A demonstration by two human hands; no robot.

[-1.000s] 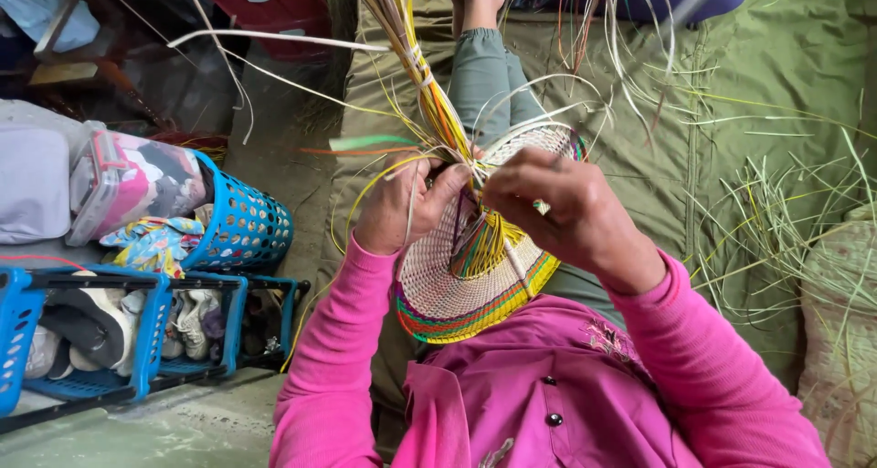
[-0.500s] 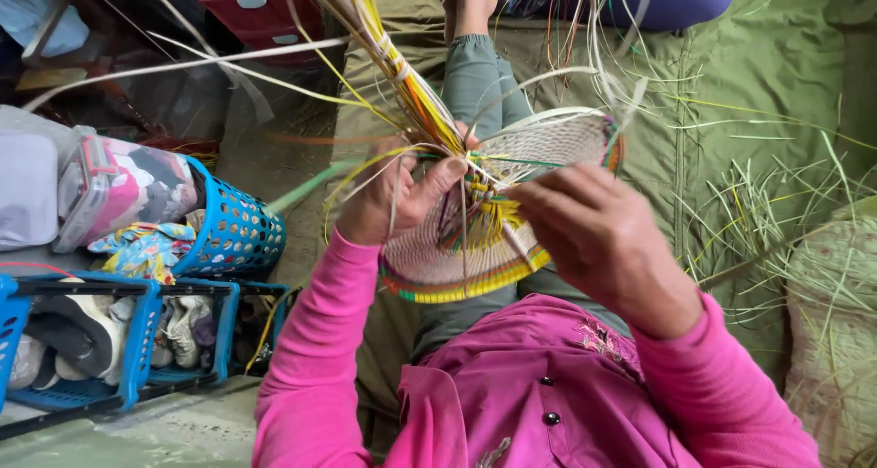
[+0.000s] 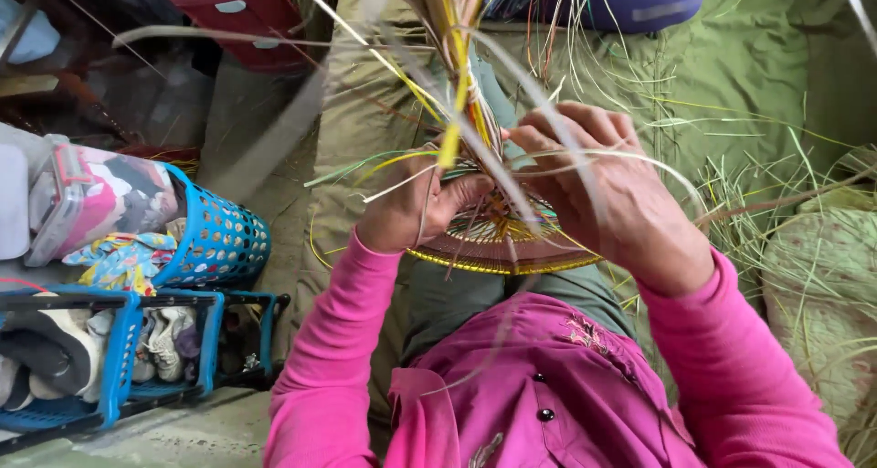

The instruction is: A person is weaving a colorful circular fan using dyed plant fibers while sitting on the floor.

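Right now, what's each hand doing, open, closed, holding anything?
Left hand: closed, gripping the round woven piece at its edge.
Right hand: fingers curled on the loose straw strands above the weave.

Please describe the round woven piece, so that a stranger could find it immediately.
Over the green cloth, above the pink shirt, the left hand and right hand meet. Between them sits the round woven piece, the only flat disc with a yellow rim.
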